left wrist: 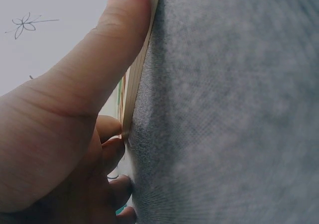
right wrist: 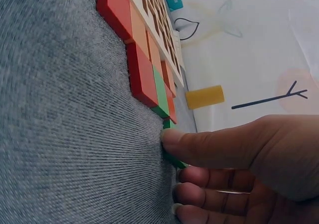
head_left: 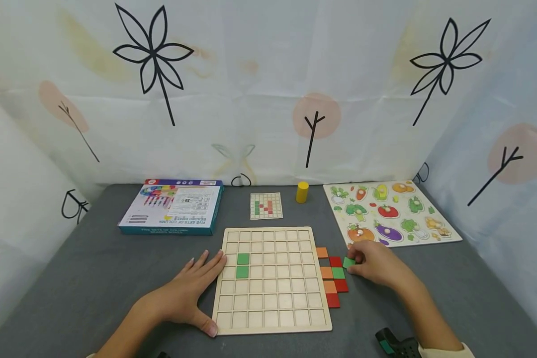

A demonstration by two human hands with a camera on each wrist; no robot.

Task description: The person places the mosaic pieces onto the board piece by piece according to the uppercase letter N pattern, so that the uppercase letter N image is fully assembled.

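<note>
A wooden grid board (head_left: pixel 273 287) lies on the grey table with two green square tiles (head_left: pixel 242 272) set in its left part. My left hand (head_left: pixel 181 293) rests with spread fingers along the board's left edge, thumb at the lower left corner. To the right of the board, my right hand (head_left: pixel 376 263) pinches a green tile (head_left: pixel 349 262) between thumb and fingers, at the table surface. Beside it lie several loose tiles: orange tiles (head_left: pixel 326 272), red tiles (head_left: pixel 341 285) and another green tile (head_left: pixel 338 273). The right wrist view shows the thumb (right wrist: pixel 199 147) on the green tile.
A small pattern card (head_left: pixel 266 206) with coloured squares lies behind the board, next to a yellow cylinder (head_left: pixel 302 192). At back left is a flat box (head_left: pixel 172 206); at back right, a vegetable puzzle board (head_left: pixel 391 214). A printed curtain (head_left: pixel 250 89) closes off the back.
</note>
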